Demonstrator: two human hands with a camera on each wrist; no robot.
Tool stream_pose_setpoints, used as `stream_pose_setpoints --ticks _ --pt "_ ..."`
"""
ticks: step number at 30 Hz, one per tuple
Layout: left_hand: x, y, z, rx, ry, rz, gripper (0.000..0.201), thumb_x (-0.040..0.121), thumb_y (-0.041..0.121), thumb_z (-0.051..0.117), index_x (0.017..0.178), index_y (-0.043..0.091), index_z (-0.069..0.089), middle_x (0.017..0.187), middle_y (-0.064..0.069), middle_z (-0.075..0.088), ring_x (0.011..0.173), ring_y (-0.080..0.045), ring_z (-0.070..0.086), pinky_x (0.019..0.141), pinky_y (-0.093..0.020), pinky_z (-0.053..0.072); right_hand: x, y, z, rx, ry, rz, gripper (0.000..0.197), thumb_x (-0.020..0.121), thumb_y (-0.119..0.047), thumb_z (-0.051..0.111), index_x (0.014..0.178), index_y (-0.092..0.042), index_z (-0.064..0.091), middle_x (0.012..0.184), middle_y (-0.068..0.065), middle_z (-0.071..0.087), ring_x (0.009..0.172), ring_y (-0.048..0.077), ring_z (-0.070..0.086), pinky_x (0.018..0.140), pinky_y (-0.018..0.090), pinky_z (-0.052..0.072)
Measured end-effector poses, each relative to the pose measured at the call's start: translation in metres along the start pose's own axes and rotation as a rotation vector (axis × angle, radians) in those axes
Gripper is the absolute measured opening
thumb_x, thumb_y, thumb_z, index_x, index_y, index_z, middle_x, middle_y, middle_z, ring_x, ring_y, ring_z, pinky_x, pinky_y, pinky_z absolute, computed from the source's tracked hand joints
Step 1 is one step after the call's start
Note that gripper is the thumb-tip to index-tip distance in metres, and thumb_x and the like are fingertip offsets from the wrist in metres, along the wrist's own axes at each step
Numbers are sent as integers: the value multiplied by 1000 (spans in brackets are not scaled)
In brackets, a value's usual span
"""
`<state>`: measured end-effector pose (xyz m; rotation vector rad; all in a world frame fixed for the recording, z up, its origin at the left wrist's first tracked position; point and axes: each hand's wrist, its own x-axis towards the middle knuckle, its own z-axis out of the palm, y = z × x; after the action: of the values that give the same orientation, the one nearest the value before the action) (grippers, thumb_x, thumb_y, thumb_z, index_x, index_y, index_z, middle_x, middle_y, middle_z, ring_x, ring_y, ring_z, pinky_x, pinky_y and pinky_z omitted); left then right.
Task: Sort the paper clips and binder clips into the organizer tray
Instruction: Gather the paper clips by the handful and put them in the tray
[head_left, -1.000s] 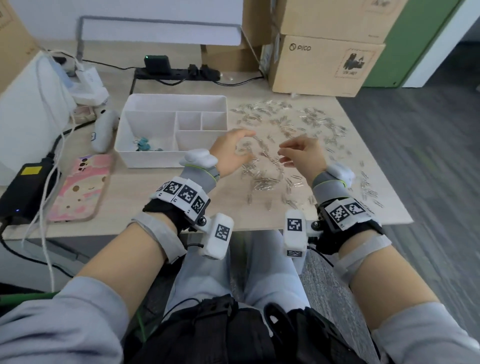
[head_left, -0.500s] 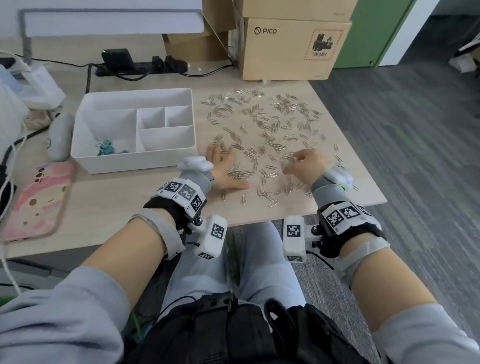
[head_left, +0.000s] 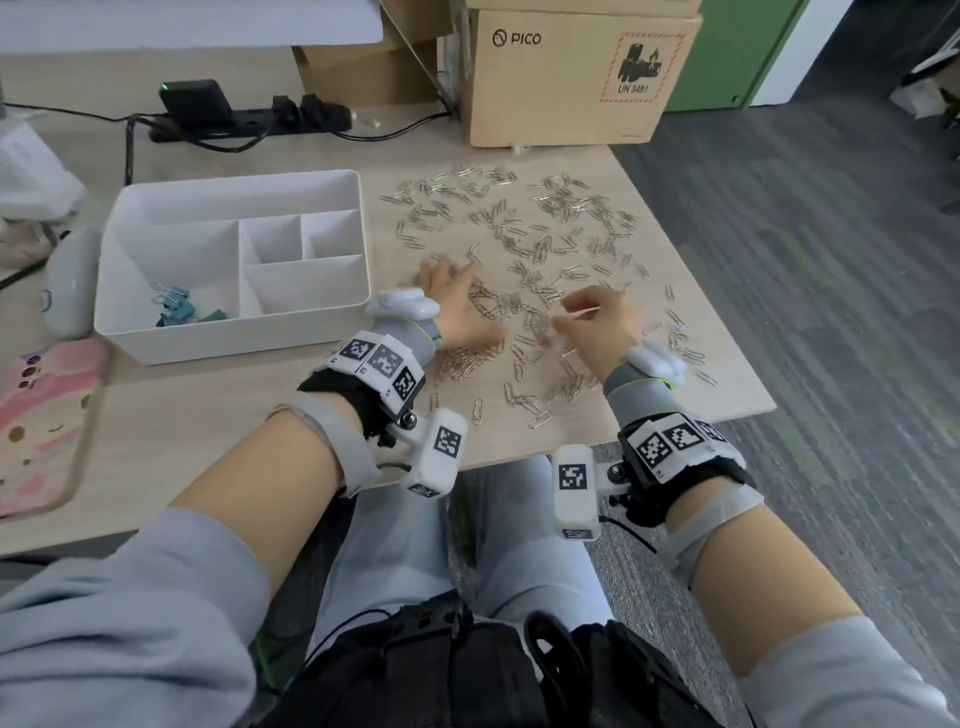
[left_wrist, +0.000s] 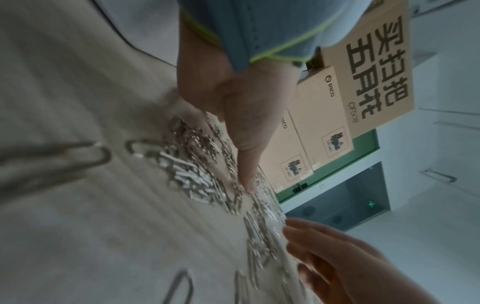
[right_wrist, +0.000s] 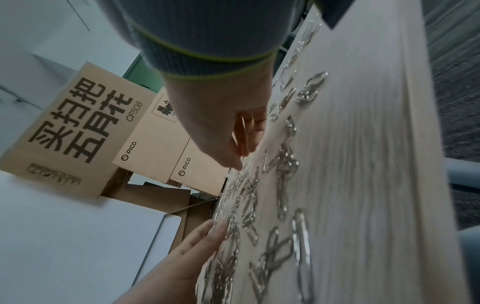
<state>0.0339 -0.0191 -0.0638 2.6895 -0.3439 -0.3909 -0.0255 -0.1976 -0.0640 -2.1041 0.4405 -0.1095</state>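
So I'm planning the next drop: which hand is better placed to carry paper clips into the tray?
Left, probably. The left hand lies flat on the paper clips right beside the organizer tray; the right hand works farther away.

Light wood-grain desk (head_left: 208, 431), right edge meeting dark grey striped carpet (head_left: 841, 322). Cardboard boxes (head_left: 571, 78) stacked at desk rear, front one printed PICO with UN 3481 label; larger box (right_wrist: 72, 127) with bold Chinese characters and CF508 on top. Green panel (head_left: 727, 52) behind boxes, white wall (right_wrist: 39, 30) beyond. Black power strip (head_left: 249, 117) with plugs and cables along rear edge. Even, soft light.
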Motion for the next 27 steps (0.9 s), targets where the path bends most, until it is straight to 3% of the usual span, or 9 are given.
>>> stream_pose_setpoints --ticks 2,4,9,14,16,18,22,24,27 --pt "17 -2 -5 15 25 -59 86 69 63 64 139 25 30 150 -19 18 141 -43 3 114 -58 11 3 4 -3 37 49 55 22 80 -11 62 100 -18 67 89 -1 64 77 16 59 63 20 45" --pt "24 -5 -7 33 11 -100 82 72 66 57 138 26 30 148 -19 21 139 -45 7 113 -58 16 4 8 -3 53 26 78 23 81 -12 59 102 -17 67 88 -2 64 77 14 59 62 19 45" --pt "22 18 1 30 -138 -4 93 77 66 52 147 24 7 157 -8 -6 144 -32 -14 115 -53 -3 9 13 -9 115 -13 84 18 81 -10 62 95 -15 71 73 -5 63 62 6 56 57 6 45" --pt "2 43 14 167 -241 133 119 57 70 67 146 32 -2 157 -3 -9 144 -29 -11 115 -52 3 14 13 -8 224 -61 114 18 79 -5 59 82 -18 71 82 6 69 71 14 63 87 31 55" --pt "-2 43 20 219 -205 183 127 46 73 71 145 33 3 156 -5 -1 141 -30 -1 114 -52 13 15 15 -7 252 -61 127 22 77 -4 60 74 -23 69 83 10 70 76 18 64 91 36 54" --pt "-5 41 22 235 -144 211 127 39 74 72 144 33 13 151 -6 12 136 -31 11 111 -50 24 15 14 -8 295 -68 137 22 78 -3 59 72 -22 68 82 11 68 75 18 62 89 34 54" --pt "-4 44 19 47 -49 203 96 46 59 81 131 34 44 135 -4 35 123 -30 28 106 -44 33 15 12 -9 391 -93 143 16 83 3 57 80 -10 67 77 9 64 68 14 59 72 16 54" --pt "-1 45 13 -37 -20 193 72 53 47 83 119 31 58 132 -5 43 122 -29 36 103 -37 34 15 11 -8 418 -99 155 14 84 4 56 83 -6 66 76 7 64 68 13 60 72 16 54" --pt "4 46 9 -128 32 199 40 61 31 83 98 24 70 118 -5 57 110 -24 53 82 -26 38 14 10 -7 461 -109 183 19 84 3 55 75 -10 65 77 9 64 70 16 60 78 22 54"
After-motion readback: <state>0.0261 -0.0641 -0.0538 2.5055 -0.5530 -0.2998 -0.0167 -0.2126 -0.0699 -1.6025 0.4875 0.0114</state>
